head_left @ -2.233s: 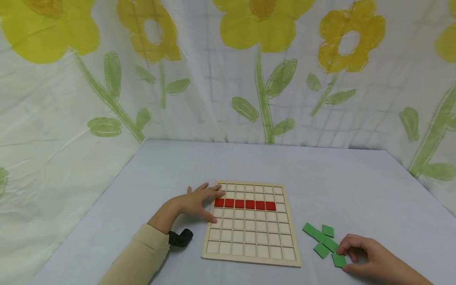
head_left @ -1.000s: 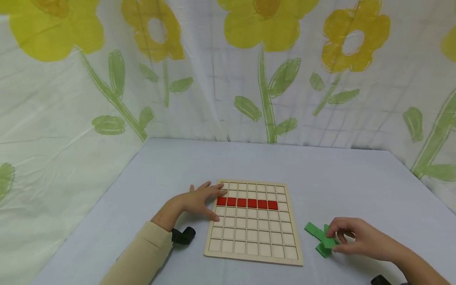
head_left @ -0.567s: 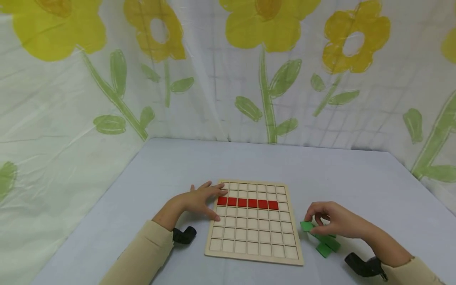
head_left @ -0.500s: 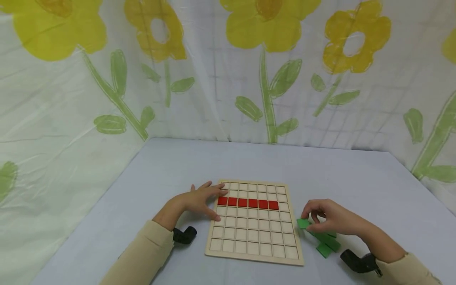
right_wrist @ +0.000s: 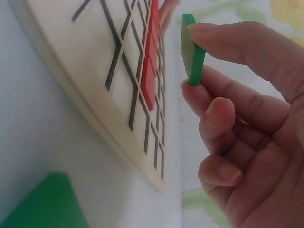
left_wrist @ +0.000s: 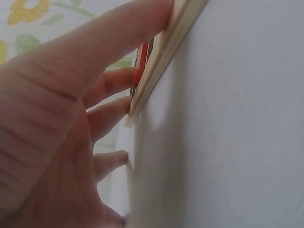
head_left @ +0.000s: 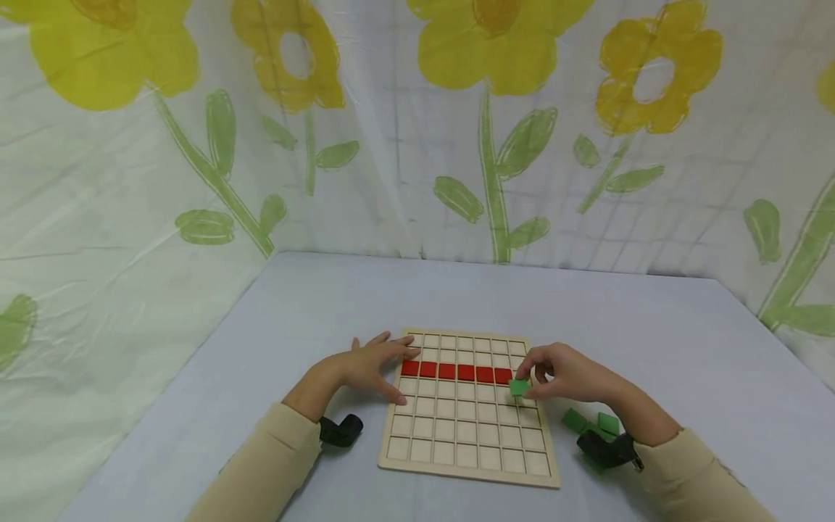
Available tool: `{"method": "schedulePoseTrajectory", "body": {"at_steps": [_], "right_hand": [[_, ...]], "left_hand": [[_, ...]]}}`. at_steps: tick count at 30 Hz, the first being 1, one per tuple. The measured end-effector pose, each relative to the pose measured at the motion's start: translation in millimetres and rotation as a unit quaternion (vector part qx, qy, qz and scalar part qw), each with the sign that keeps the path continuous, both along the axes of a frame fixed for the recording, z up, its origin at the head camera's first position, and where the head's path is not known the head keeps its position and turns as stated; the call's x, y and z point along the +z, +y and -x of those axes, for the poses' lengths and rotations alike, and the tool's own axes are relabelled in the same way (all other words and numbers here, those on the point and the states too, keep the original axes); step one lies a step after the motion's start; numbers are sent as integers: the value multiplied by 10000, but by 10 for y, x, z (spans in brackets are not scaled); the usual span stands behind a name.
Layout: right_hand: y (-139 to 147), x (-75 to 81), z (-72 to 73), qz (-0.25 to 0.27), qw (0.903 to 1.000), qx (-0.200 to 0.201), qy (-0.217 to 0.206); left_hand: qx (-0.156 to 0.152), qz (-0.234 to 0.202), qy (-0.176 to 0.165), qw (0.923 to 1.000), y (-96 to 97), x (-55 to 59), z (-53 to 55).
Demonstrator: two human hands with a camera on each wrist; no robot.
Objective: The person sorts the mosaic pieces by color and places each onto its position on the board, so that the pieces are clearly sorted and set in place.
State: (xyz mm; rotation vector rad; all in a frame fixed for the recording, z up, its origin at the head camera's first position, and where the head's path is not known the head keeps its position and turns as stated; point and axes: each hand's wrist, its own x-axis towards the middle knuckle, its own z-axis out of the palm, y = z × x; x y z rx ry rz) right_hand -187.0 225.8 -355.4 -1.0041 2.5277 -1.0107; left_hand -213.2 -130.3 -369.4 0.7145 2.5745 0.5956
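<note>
Pinched between the thumb and index finger of my right hand is a green square tile. It hovers over the right side of a wooden grid board, close to the row of red square tiles. In the right wrist view the held tile stands on edge, apart from the board. My left hand rests with spread fingers on the board's left edge. In the left wrist view, the thumb and some fingers touch the board's edge, while other fingers lie on the table.
Several loose green tiles lie right of the board, partly hidden under the right wrist and its black camera. Another black camera is on the left wrist. A flower-printed curtain hangs behind the white table.
My right hand took a green tile from the loose group and carried it leftward and away from me, over the board. The left hand stays on the board's edge.
</note>
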Motion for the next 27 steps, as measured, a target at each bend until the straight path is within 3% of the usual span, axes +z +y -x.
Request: {"method": "schedulePoseTrajectory", "body": {"at_steps": [15, 27], "right_hand": [[-327, 76, 202, 154, 9998, 127, -32], [-702, 134, 324, 491, 9984, -137, -254]], "left_hand": [[25, -60, 13, 10000, 7, 17, -19], [-11, -74, -37, 10000, 3, 17, -9]]}}
